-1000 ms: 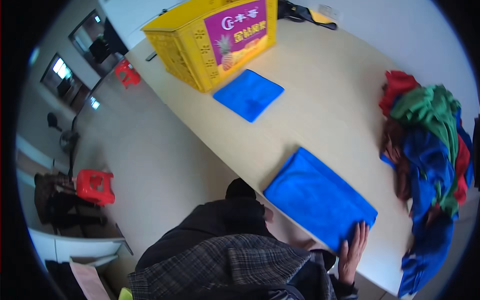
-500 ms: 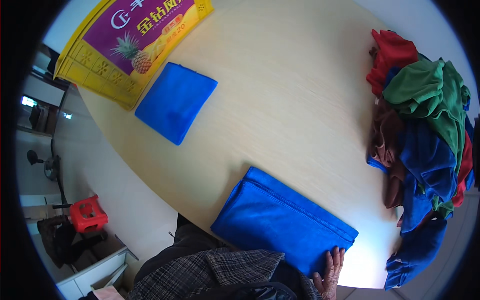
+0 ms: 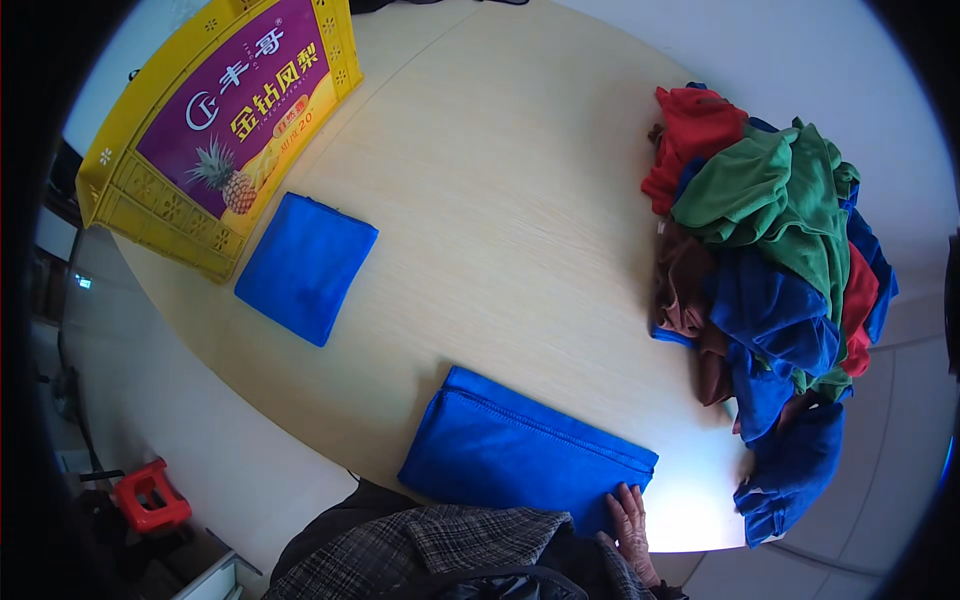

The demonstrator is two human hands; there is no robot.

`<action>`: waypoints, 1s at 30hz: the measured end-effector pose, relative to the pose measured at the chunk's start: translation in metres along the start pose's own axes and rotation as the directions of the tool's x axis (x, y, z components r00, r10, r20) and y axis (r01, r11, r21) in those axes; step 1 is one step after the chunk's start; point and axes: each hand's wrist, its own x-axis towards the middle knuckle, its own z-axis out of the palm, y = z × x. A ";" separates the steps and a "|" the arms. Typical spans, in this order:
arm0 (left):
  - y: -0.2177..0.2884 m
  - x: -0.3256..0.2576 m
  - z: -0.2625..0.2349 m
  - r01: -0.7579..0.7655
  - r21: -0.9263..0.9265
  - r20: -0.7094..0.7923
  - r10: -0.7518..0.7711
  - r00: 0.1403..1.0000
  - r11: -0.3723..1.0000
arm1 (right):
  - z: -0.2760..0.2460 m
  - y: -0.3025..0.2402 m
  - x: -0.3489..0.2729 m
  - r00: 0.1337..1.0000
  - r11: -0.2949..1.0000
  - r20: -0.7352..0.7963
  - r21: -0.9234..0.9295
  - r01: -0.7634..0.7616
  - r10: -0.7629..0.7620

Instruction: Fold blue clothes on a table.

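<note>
**Right hand flat on folded blue cloth at table edge**

The right hand (image 3: pixel 630 518) lay on the near right corner of a folded blue cloth (image 3: pixel 525 455), fingers (image 3: pixel 622 500) stretched out and close together, pressing flat on the fabric rather than pinching it. No closed grip on anything. The cloth sat at the near edge of the pale wooden table (image 3: pixel 520 200), just in front of the person's plaid sleeve (image 3: pixel 450 545), w/ its long side running roughly along the edge. The left hand wasn't in view; possibly hidden under the jacket, can't tell.

A second, smaller folded blue cloth (image 3: pixel 305 268) lay well apart to the left, just beside a yellow plastic crate (image 3: pixel 130 190) w/ a purple printed panel showing a pineapple. At the table's right side was a loose pile of cloths (image 3: pixel 770 260) – red, green, brown & blue – spilling toward the near edge, near the hand but not touching it. On the floor at lower left stood a red stool (image 3: pixel 150 495).
</note>
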 end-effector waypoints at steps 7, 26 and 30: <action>-0.005 -0.045 -0.037 0.015 -0.033 -0.130 -0.019 0.991 0.999 | 0.015 -0.011 -0.009 0.990 0.997 -0.130 -0.053 0.053 -0.060; 0.255 -0.284 0.013 0.092 -0.133 0.153 -0.071 0.986 0.987 | 0.015 -0.020 -0.020 0.821 0.958 -0.503 -0.224 0.180 -0.272; 0.338 -0.309 -0.018 -0.118 -0.320 -0.249 0.037 0.968 0.940 | 0.049 -0.046 0.008 0.736 0.913 -0.550 -0.324 0.248 -0.395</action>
